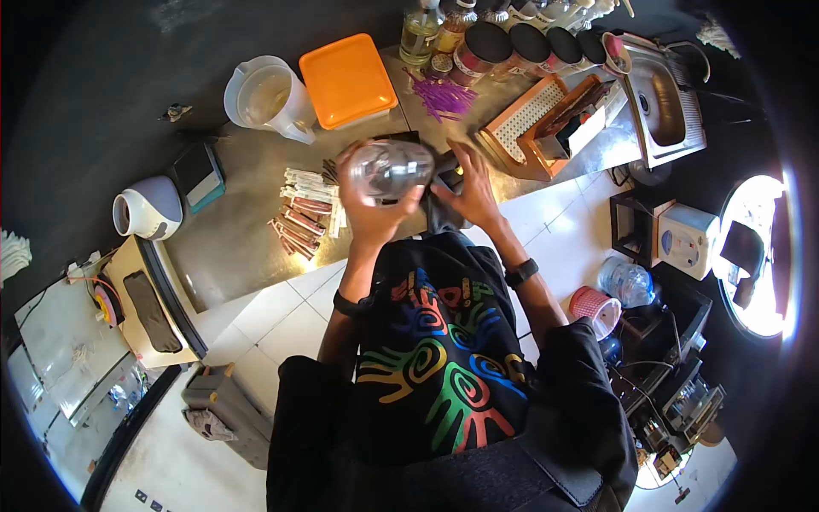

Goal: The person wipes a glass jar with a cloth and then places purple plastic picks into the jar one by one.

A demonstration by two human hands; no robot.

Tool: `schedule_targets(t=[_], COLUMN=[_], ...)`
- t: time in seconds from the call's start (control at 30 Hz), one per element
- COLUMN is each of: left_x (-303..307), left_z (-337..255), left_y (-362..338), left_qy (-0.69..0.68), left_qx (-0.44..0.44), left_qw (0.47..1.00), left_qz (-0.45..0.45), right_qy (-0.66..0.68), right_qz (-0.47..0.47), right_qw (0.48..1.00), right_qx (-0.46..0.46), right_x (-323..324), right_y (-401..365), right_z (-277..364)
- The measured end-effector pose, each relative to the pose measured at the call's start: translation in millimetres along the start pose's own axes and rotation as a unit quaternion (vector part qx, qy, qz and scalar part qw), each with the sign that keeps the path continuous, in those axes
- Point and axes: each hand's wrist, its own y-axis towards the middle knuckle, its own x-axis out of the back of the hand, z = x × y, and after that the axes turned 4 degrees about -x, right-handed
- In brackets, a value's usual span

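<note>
Head view, person standing at a steel counter (247,247).

Left hand (368,209): raised above the counter edge, fingers wrapped from below around a clear plastic cup (390,169). Cup lies on its side in the grip, clear of the counter. Contents unreadable through the glare.

Right hand (472,192): open, fingers spread, resting palm down on a dark object (441,181) at the counter edge, just beside the cup. What the object is I cannot tell. Black band on each wrist.

Surroundings:
- pile of sachets (304,211) on the counter, just left of the left hand
- orange-lidded box (347,78) and clear measuring jug (266,96) further back, side by side
- purple straws (444,96) loose behind the cup
- row of black-lidded jars (512,47) and bottles (422,30) along the back
- wooden rack (533,126) to the right of the right hand
- steel sink (670,107) at far right
- white rounded pot (147,207) at far left, well apart from both hands
</note>
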Motion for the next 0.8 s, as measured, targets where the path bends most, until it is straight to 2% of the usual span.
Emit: schedule_targets(t=[0.03,0.1,0.17,0.2,0.23,0.3,0.37,0.43,0.5,0.57,0.6,0.63,0.7,0.77,0.8], left_x=[8.0,36.6,67.3,77.5,84.4,92.7,93.1,96.2,88.1,79.1,74.8,71.7,63.3,58.1,55.9], left_z=[-2.2,9.4,26.4,36.4,39.0,47.6,58.4,72.9,80.0,75.5,76.4,80.2,84.3,85.1,86.4], left_y=[-3.7,-20.0,-38.4,-50.2,-57.2,-64.2,-73.5,-82.7,-85.0,-88.7,-85.9,-87.2,-89.4,-89.1,-87.7], left_qy=[-0.041,0.019,0.134,0.084,0.088,0.114,0.094,0.250,0.219,0.274,0.278,0.278,0.257,0.248,0.252], left_qx=[0.022,0.070,0.063,0.096,0.100,0.102,0.133,0.065,0.047,0.081,0.019,0.020,0.049,0.039,0.038], left_qw=[0.999,0.995,0.987,0.987,0.986,0.984,0.982,0.966,0.975,0.956,0.956,0.956,0.957,0.959,0.955], left_qz=[-0.023,-0.065,-0.070,-0.098,-0.098,-0.089,-0.099,0.005,0.008,0.070,0.088,0.087,0.124,0.131,0.149], right_qy=[-0.067,-0.091,-0.118,-0.096,-0.093,-0.080,-0.104,-0.152,-0.178,-0.203,-0.185,-0.168,-0.153,-0.068,-0.011], right_qz=[0.014,0.004,-0.072,-0.089,-0.084,0.021,0.031,0.045,0.014,-0.015,-0.036,-0.057,-0.038,-0.063,-0.019], right_qw=[0.997,0.995,0.988,0.988,0.988,0.984,0.987,0.974,0.974,0.971,0.971,0.969,0.976,0.987,0.987], right_qx=[-0.019,-0.041,-0.070,-0.082,-0.084,-0.155,-0.120,-0.160,-0.142,-0.128,-0.149,-0.172,-0.153,-0.130,-0.157], right_x=[-14.5,-38.5,-50.5,-45.9,-54.4,-66.5,-78.2,-98.3,-94.1,-87.2,-87.2,-84.7,-79.1,-79.7,-70.4], right_y=[-10.5,-21.3,-17.1,-9.5,-5.2,14.9,24.4,36.0,41.0,44.9,52.7,57.4,60.9,61.8,61.5], right_z=[-19.0,-42.8,-41.3,-21.8,-17.3,-13.7,-20.0,-43.6,-51.8,-54.9,-62.8,-65.8,-73.9,-80.7,-71.0])
